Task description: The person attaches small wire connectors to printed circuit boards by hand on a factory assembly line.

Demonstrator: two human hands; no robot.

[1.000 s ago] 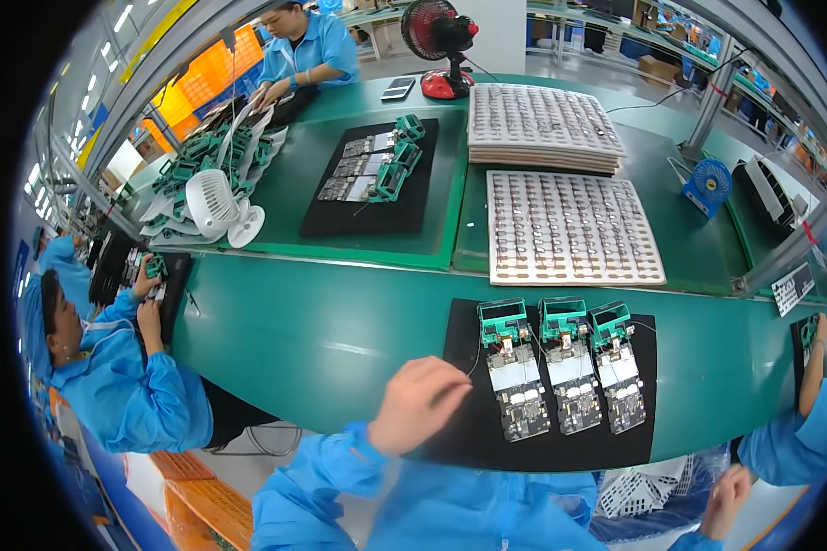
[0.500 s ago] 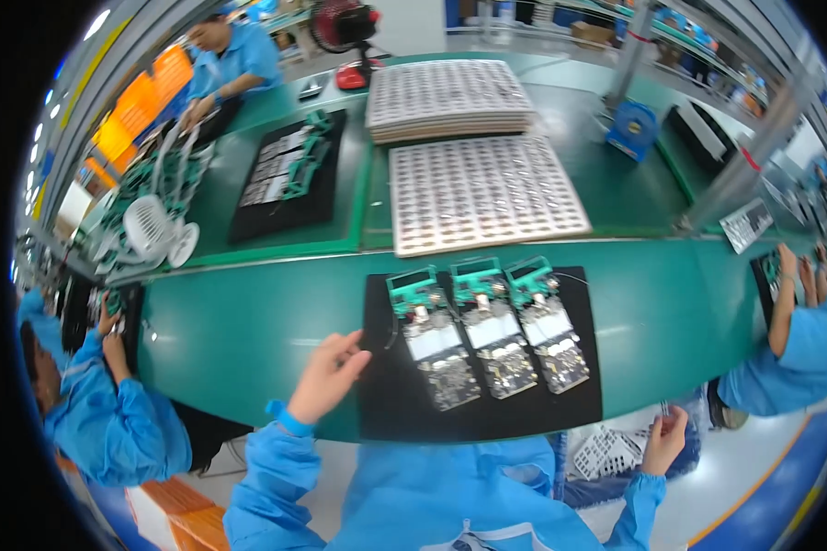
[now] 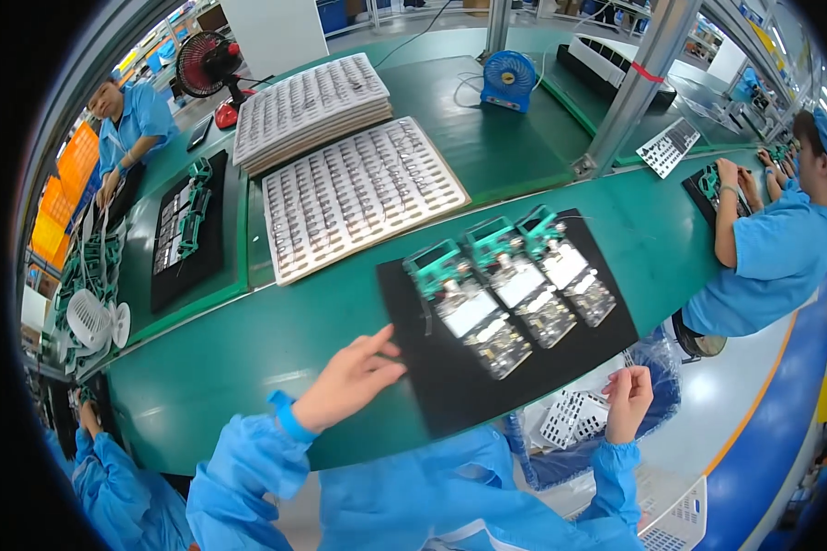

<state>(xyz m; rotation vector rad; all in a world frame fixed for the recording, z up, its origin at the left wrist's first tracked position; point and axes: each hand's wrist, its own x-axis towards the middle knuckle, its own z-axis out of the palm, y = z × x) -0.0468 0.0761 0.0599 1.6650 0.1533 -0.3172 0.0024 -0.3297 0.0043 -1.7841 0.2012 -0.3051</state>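
My left hand [image 3: 354, 378] is at the left edge of a black mat [image 3: 450, 395], thumb and fingers apart and holding nothing. Three circuit boards [image 3: 498, 347] [image 3: 549, 323] [image 3: 590, 297] lie side by side on the mat, each with a white strip across its middle and a green frame [image 3: 435, 264] at its far end. To the right of the mat's near edge, my right hand [image 3: 628, 401] hangs above a bin with its fingers curled together. Whatever they may hold is hidden.
White perforated sheets [image 3: 572, 418] lie in the blue-lined bin [image 3: 657, 418]. Beyond the mat are a tray of small parts [image 3: 363, 197] and a tray stack [image 3: 312, 106]. A blue fan [image 3: 508, 81] stands near a metal post [image 3: 639, 87]. Co-workers sit right [image 3: 767, 248] and far left [image 3: 138, 119].
The view has swung to the right, so the mat and boards appear tilted. My right hand has moved up, closer to the mat's edge. My left hand stays beside the mat.
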